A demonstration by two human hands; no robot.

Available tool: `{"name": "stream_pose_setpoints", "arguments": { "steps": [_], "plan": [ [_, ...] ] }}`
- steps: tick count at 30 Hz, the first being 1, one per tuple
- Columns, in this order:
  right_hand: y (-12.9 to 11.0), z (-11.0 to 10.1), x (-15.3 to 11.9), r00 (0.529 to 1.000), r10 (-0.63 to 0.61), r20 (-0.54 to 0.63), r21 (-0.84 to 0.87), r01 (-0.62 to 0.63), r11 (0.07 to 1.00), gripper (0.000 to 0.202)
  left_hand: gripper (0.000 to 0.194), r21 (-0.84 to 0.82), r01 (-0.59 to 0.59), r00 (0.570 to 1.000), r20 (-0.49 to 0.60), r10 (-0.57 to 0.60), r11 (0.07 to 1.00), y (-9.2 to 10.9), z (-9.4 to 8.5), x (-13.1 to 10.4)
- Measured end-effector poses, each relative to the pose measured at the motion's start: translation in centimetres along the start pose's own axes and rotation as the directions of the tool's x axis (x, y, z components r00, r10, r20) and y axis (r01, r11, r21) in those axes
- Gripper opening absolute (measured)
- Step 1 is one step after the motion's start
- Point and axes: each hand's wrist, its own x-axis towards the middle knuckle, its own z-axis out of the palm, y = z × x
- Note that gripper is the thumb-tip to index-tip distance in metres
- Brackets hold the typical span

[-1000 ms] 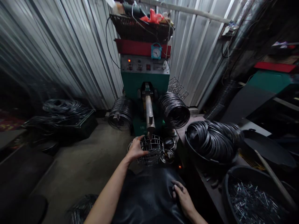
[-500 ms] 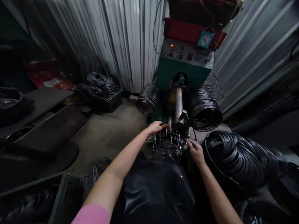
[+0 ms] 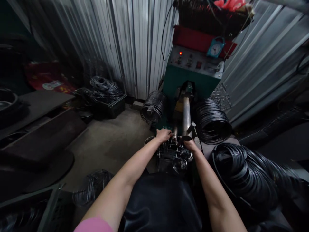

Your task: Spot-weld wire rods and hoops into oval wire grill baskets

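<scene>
A round wire basket frame (image 3: 166, 154) stands upright under the arm of a green machine (image 3: 166, 77). My left hand (image 3: 164, 134) is at the frame's upper left rim, its fingers closed round the wires there. My right hand (image 3: 190, 145) has its fingers at the rim on the right, just below the end of the metal cylinder (image 3: 186, 116); the cylinder partly hides them, and what they hold cannot be made out. A short electrode rod (image 3: 175, 132) points down between the two hands.
Wire coils hang left (image 3: 153, 106) and right (image 3: 212, 122) of the cylinder. A large heap of wire rings (image 3: 246, 170) lies at the right. A crate with wire parts (image 3: 113, 108) stands on the floor at the back left. A dark bench (image 3: 41, 129) is further left.
My right hand has moved left and up, from beside the frame to its rim beneath the cylinder. My left hand has shifted slightly right in view. The camera view has tilted up a little.
</scene>
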Motion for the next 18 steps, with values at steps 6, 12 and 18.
{"name": "stream_pose_setpoints", "arguments": {
  "steps": [6,12,18],
  "plan": [
    [0.7,-1.5,0.5,1.000,-0.016,0.008,-0.026,0.016,1.000,0.019,0.030,-0.057,-0.202,0.975,0.086,0.206,0.978,-2.9,-2.2,-2.3],
    [0.3,-1.9,-0.9,1.000,-0.009,0.024,-0.022,0.009,1.000,0.024,0.018,-0.044,-0.406,0.902,0.143,0.408,0.913,-2.4,-0.5,-4.8],
    [-1.9,-1.4,-4.9,0.991,-0.077,0.110,-0.004,0.078,0.997,0.037,0.011,0.132,-0.663,0.743,0.240,0.625,0.737,-1.3,-1.8,-12.2]
  ]
}}
